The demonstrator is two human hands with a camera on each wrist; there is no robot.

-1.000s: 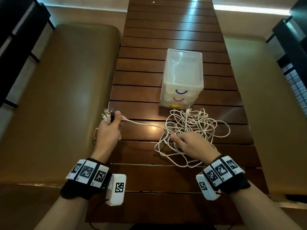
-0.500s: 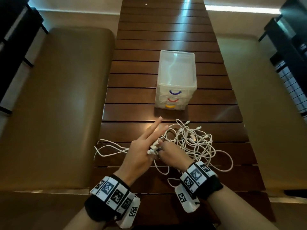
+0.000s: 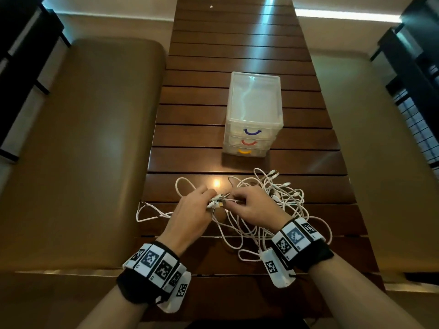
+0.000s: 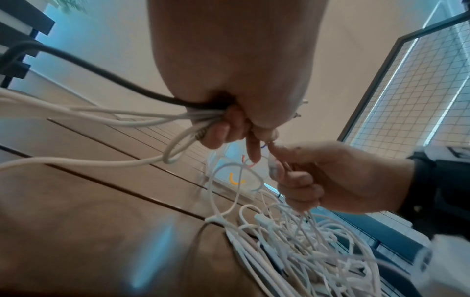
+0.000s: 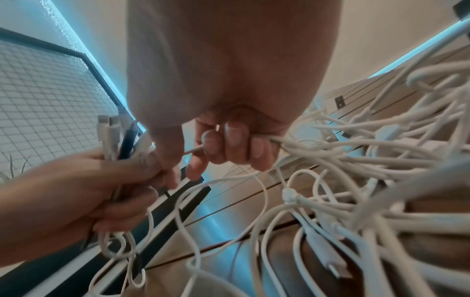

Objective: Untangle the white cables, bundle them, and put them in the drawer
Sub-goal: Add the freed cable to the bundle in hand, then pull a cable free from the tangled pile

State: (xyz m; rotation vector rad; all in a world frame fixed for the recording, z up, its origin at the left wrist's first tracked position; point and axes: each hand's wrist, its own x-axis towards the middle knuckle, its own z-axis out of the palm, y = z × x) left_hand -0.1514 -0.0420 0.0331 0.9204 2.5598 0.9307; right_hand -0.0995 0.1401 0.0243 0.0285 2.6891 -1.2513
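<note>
- Surface: a dark brown slatted wooden table (image 3: 237, 110) runs up the centre of the head view; glare marks one slat at mid-frame.
- Room: a tan padded bench (image 3: 78, 150) fills the left of the frame, a second tan seat (image 3: 370, 150) the right. Dark frames stand in the upper corners; a wire-grid panel (image 4: 412, 90) shows at the right of the left wrist view.
- Writing: no readable text. Square black-and-white coded markers cover both wristbands (image 3: 154, 262).
- Container: a translucent three-drawer unit (image 3: 254, 115) stands at centre frame, above the cables. Handles are blue (top), red (middle), yellow (bottom). All drawers are closed; contents cannot be determined.
- Cables (image 3: 280, 205): a tangled white pile lies on the table at lower centre-right, near the unit's front but apart from it. Loops extend to the left of the hands and beneath the right wrist.
- Left hand (image 3: 192, 214): fingers curled round a cluster of cable ends, plugs projecting toward the right hand. One dark cable (image 4: 76, 62) is gripped with the white strands.
- Right hand (image 3: 254, 207): fingers curled, clamping several white strands; its fingertips meet the plug cluster held by the left hand.
</note>
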